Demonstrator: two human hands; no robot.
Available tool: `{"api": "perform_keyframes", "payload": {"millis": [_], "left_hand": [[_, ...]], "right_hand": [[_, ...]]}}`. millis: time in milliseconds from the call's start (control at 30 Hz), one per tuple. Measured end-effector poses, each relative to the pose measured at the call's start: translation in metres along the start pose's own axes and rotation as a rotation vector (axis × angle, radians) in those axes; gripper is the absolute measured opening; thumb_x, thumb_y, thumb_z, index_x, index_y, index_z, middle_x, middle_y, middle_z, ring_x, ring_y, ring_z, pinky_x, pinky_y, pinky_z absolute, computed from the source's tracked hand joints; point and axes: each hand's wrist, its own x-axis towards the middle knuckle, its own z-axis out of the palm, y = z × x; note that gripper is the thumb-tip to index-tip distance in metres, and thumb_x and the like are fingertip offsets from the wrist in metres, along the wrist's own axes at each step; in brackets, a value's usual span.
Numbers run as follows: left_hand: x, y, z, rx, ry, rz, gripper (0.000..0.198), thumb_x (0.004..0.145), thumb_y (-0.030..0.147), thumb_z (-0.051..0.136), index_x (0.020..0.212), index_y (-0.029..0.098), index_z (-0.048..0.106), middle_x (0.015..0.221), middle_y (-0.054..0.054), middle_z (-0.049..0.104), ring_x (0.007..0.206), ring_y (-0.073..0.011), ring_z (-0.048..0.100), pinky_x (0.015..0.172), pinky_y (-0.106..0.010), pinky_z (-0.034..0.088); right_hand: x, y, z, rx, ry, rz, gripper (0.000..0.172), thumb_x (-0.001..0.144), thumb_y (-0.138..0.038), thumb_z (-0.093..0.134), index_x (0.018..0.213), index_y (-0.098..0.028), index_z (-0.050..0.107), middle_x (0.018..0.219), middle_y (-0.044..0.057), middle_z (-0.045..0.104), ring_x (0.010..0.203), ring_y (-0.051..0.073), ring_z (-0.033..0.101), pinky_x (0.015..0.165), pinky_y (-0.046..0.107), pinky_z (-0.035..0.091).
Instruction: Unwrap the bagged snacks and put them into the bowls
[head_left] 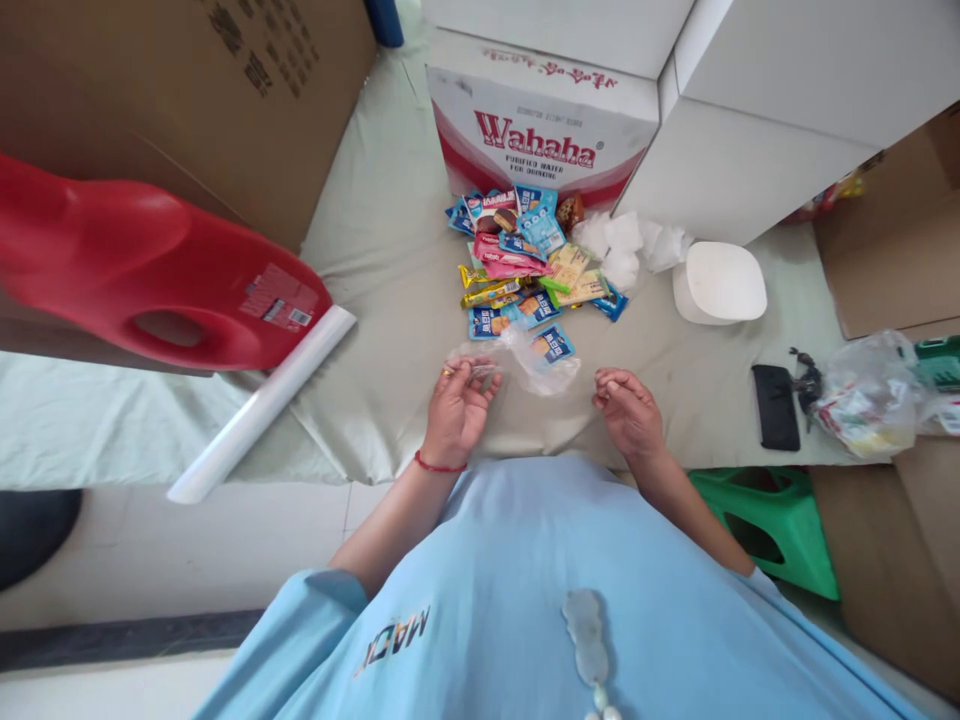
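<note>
Centre frame, the left hand [461, 400] is pinching a thin, clear plastic bag [551, 379]; the right hand [628, 405] is holding its fingers bunched, contents hidden. One blue rectangular packet [553, 343] is seemingly lying bagged; above, colourful foil-wrapped snacks [521, 258] are lying loose.

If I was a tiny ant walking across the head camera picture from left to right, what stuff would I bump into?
Red jug → left hand → right hand → white tub → flat black thing → crumpled see-through bag.
</note>
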Motion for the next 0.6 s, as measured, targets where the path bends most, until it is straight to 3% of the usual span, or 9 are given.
{"api": "perform_keyframes", "payload": {"millis": [133,233,333,433,500,600], "left_hand": [[0.001,0.006,-0.006,-0.066,-0.013,-0.008,0.018,0.082,0.027,0.075,0.084,0.023,0.057,0.096,-0.002,0.074,0.096,-0.0177,0.072,0.095,-0.04,0.061],[-0.005,0.007,-0.005,-0.025,-0.049,-0.012,0.016,0.078,0.025,0.074,0.082,0.023,0.059,0.094,-0.002,0.072,0.087,-0.0159,0.069,0.078,-0.031,0.06],[-0.012,0.002,0.003,0.065,-0.067,0.025,0.02,0.077,0.029,0.076,0.081,0.022,0.058,0.091,-0.002,0.069,0.076,-0.0129,0.063,0.064,-0.024,0.052],[-0.017,-0.001,0.01,0.072,-0.12,0.094,0.027,0.074,0.028,0.082,0.083,0.023,0.057,0.089,0.0,0.065,0.075,-0.0108,0.06,0.067,-0.022,0.05],[-0.019,0.0,0.011,0.058,-0.149,0.125,0.031,0.069,0.022,0.085,0.086,0.022,0.059,0.091,0.001,0.064,0.077,-0.0097,0.06,0.072,-0.022,0.05],[-0.021,0.003,0.006,0.071,-0.152,0.152,0.031,0.064,0.014,0.083,0.087,0.021,0.062,0.092,0.002,0.063,0.078,-0.0088,0.059,0.073,-0.021,0.048]], "right_hand": [[-0.004,0.005,-0.009,-0.116,-0.042,0.061,0.024,0.081,-0.046,0.078,0.085,-0.024,0.068,0.094,0.002,0.065,0.074,0.014,0.051,0.066,0.027,0.046],[-0.002,0.01,-0.01,-0.246,0.006,0.042,0.032,0.088,-0.055,0.072,0.099,-0.025,0.069,0.098,0.002,0.066,0.072,0.014,0.051,0.065,0.027,0.047],[0.003,0.011,0.003,-0.295,-0.039,0.058,0.044,0.086,-0.054,0.076,0.12,-0.028,0.066,0.121,0.004,0.066,0.072,0.012,0.052,0.058,0.025,0.046],[0.006,0.017,0.025,-0.3,-0.208,0.178,0.066,0.076,-0.048,0.085,0.134,-0.029,0.06,0.133,0.006,0.064,0.071,0.011,0.055,0.051,0.024,0.044],[0.007,0.024,0.039,-0.296,-0.307,0.262,0.068,0.07,-0.044,0.089,0.129,-0.025,0.062,0.113,0.005,0.069,0.071,0.013,0.058,0.051,0.024,0.045],[0.008,0.032,0.047,-0.312,-0.34,0.271,0.043,0.069,-0.042,0.085,0.102,-0.021,0.069,0.082,-0.001,0.064,0.067,0.013,0.055,0.055,0.025,0.047]]}}
